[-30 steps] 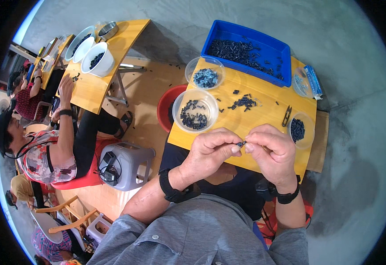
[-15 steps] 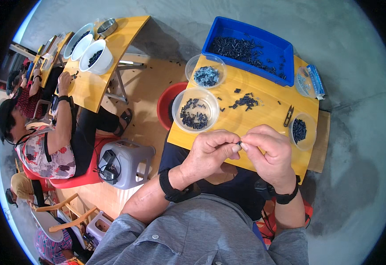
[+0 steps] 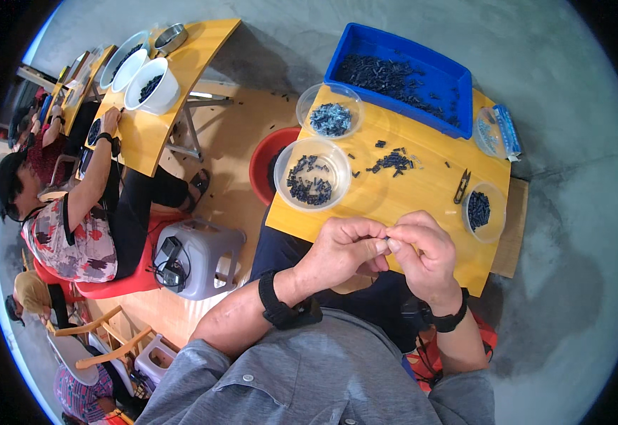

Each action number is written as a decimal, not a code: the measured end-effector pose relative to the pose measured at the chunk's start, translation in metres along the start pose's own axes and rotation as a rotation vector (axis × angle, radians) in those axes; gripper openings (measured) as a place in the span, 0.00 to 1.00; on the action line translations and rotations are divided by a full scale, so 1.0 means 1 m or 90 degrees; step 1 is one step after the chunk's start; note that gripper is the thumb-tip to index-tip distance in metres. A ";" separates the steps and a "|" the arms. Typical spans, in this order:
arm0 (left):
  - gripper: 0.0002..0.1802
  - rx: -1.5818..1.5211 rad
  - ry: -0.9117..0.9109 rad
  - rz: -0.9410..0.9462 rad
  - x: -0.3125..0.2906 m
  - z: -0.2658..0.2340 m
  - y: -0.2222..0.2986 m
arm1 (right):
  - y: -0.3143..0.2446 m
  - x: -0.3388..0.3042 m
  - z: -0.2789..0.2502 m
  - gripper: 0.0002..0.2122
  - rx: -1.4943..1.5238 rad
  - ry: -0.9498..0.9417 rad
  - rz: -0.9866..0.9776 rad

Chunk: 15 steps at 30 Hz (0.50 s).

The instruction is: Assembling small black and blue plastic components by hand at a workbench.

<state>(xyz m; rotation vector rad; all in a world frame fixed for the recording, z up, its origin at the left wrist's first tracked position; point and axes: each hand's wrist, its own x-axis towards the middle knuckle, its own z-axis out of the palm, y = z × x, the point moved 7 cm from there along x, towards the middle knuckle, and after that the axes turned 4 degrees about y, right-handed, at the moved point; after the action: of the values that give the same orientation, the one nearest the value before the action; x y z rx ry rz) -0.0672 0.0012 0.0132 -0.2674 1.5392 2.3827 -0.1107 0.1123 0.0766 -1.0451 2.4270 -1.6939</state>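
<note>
My left hand (image 3: 344, 248) and my right hand (image 3: 426, 251) meet in front of my body, over the near edge of the yellow table (image 3: 422, 202). Thumbs and forefingers of both are pinched together at the tips on one small dark piece, nearly all of it covered by the fingers. Ahead lies a loose pile of short black tubular pieces (image 3: 394, 162). Left of it stands a clear round bowl (image 3: 341, 161) with similar pieces, and a smaller tub (image 3: 494, 227) of them sits at right. Thread snips (image 3: 462, 186) lie beside that tub.
A blue tray (image 3: 402, 111) of black pieces spans the table's far side. Near it are a bowl of pale blue bits (image 3: 331, 120) and a blue packet (image 3: 508, 133). On the left are a red bucket (image 3: 261, 166), a grey stool (image 3: 206, 258) and a person at another table (image 3: 139, 142).
Both hands have dropped slightly toward me, still pinched together. The dark piece shows less between the fingertips. At left, the other person's hand has lowered toward their table.
</note>
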 end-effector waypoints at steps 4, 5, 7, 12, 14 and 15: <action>0.06 -0.045 -0.003 -0.023 0.001 0.003 -0.002 | 0.006 -0.003 -0.005 0.04 0.053 0.006 0.031; 0.06 -0.056 -0.012 -0.013 0.002 0.005 0.000 | 0.008 -0.003 -0.007 0.04 0.072 0.005 0.046; 0.06 -0.057 -0.015 -0.010 0.000 0.008 0.003 | 0.010 -0.003 -0.009 0.04 0.094 0.004 0.049; 0.06 -0.047 -0.011 -0.005 -0.001 0.007 0.008 | 0.011 -0.001 -0.008 0.04 0.173 -0.005 0.081; 0.05 -0.067 -0.007 -0.009 -0.001 0.008 0.008 | 0.011 -0.001 -0.009 0.04 0.220 -0.008 0.087; 0.05 -0.067 -0.008 -0.009 -0.001 0.008 0.009 | 0.011 -0.001 -0.010 0.04 0.219 -0.007 0.087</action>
<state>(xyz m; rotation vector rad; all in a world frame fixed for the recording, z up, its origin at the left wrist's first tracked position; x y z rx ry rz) -0.0690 0.0050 0.0244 -0.2846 1.4030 2.4535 -0.1187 0.1230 0.0711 -0.8201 2.0412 -1.9534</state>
